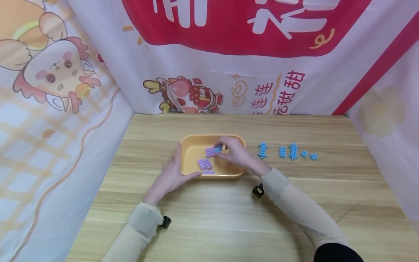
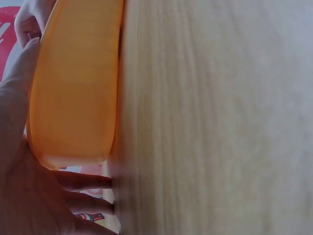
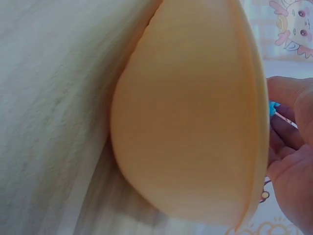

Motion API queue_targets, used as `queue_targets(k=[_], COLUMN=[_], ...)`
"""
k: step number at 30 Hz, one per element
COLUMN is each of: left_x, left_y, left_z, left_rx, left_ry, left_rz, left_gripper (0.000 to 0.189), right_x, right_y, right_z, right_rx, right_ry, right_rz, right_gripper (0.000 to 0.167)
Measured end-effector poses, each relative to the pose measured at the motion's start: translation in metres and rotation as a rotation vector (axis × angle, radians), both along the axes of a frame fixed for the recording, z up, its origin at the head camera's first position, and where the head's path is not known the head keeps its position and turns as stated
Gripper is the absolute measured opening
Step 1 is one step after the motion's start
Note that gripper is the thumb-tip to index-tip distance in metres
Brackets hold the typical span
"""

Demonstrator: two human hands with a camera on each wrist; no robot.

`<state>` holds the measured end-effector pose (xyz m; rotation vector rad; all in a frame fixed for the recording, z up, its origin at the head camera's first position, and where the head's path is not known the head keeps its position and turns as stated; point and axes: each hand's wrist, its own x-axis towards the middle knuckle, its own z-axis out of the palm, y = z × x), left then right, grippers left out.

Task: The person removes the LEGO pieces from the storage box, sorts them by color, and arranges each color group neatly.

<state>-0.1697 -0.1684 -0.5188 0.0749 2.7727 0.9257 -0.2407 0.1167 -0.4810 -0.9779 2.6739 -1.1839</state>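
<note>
Beige sleeves (image 1: 301,209) are framing the bench (image 1: 203,218), left hand (image 1: 171,171) lying spread against the orange tray (image 1: 190,154), right hand (image 1: 235,151) pinching over it a blue toy brick (image 1: 218,149), which a slipping hold could be dropping among lilac bricks (image 1: 203,163).

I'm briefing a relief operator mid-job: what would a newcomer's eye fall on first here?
First, the orange tray mid-table, holding purple bricks; the left hand rests against its left end while the right hand holds a small blue piece over it. Then the bright blue bricks right of the tray, and the big red panel with white lettering behind the table.
</note>
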Motion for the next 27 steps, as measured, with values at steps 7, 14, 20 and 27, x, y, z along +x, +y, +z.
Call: queue_targets(k=[7, 14, 20, 27], left_x=[0.0, 0.001, 0.0, 0.0], left_y=[0.002, 0.002, 0.001, 0.0], left_z=[0.0, 0.005, 0.005, 0.002], left_rx=[0.016, 0.02, 0.045, 0.043], left_ry=[-0.008, -0.023, -0.022, -0.03], left_rz=[0.002, 0.014, 0.013, 0.011], left_gripper=[0.15, 0.151, 0.153, 0.151], right_x=[0.004, 0.005, 0.006, 0.015], right_y=[0.014, 0.047, 0.096, 0.158], right_z=[-0.001, 0.01, 0.01, -0.005], right_rx=[-0.034, -0.083, -0.11, -0.179], right_ry=[-0.017, -0.039, 0.011, 0.108], right_rz=[-0.048, -0.158, -0.337, -0.507], right_gripper=[0.021, 0.029, 0.036, 0.034])
